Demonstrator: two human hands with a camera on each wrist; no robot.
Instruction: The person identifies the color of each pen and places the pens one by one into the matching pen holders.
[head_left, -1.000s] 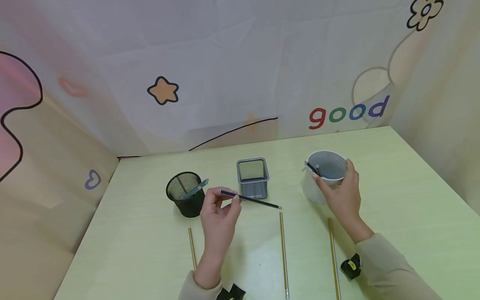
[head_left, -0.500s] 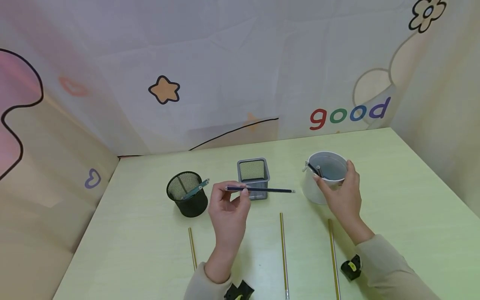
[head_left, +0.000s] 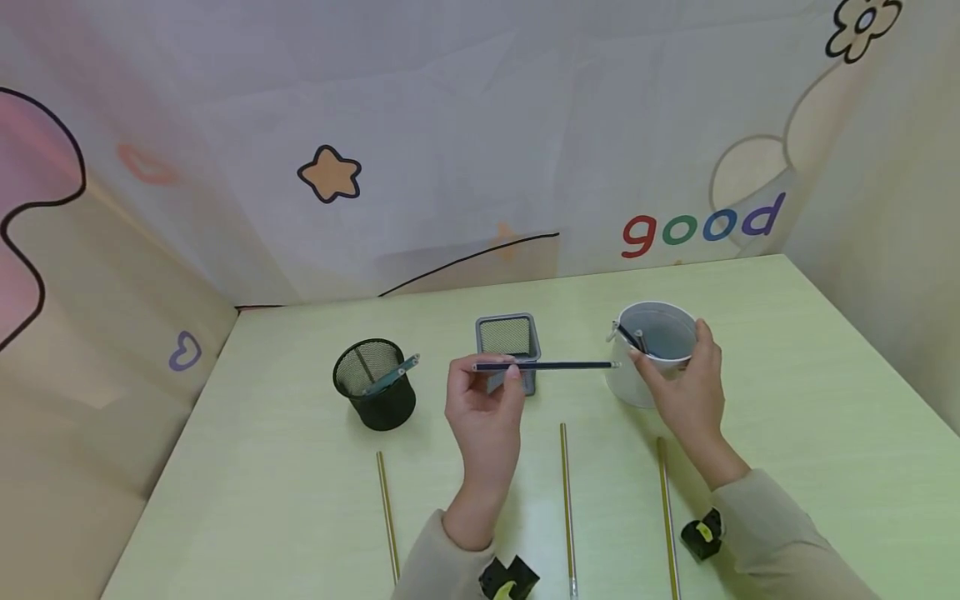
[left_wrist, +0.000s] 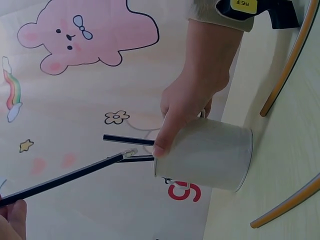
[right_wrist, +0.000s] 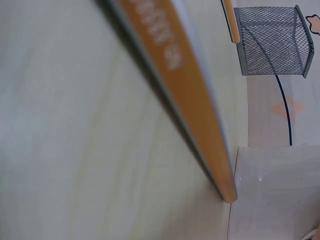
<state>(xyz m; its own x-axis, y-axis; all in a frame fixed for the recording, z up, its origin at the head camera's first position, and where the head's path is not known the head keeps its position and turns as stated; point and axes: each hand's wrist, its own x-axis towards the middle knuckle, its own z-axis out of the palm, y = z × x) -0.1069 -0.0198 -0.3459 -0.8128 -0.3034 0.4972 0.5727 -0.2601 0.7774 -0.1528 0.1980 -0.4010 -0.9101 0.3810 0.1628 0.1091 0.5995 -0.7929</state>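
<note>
My left hand (head_left: pixel 486 417) pinches a dark pencil (head_left: pixel 566 365) near one end, between thumb and fingers. The pencil lies level in the air, passing in front of the grey mesh holder (head_left: pixel 507 335), and its eraser end points at the white bucket (head_left: pixel 630 383). My right hand (head_left: pixel 686 392) grips the bucket's near right side, thumb at the rim. Two dark pencils (left_wrist: pixel 129 139) stick out of the bucket's mouth in the left wrist view. In the right wrist view only the bucket's white wall (right_wrist: pixel 275 195) shows, with the hand almost wholly cut off.
A black mesh cup (head_left: pixel 382 408) with teal pencils (head_left: pixel 393 377) stands at the left. Yellow pencils (head_left: pixel 567 500) lie on the table (head_left: pixel 262 500) nearer the front, one under the right forearm's side (head_left: pixel 667 508). A printed cloth (head_left: pixel 450 125) hangs behind.
My left hand has moved right and slightly up, bringing the pencil from a downward slant to level and closer to the bucket. My right hand stays on the bucket.
</note>
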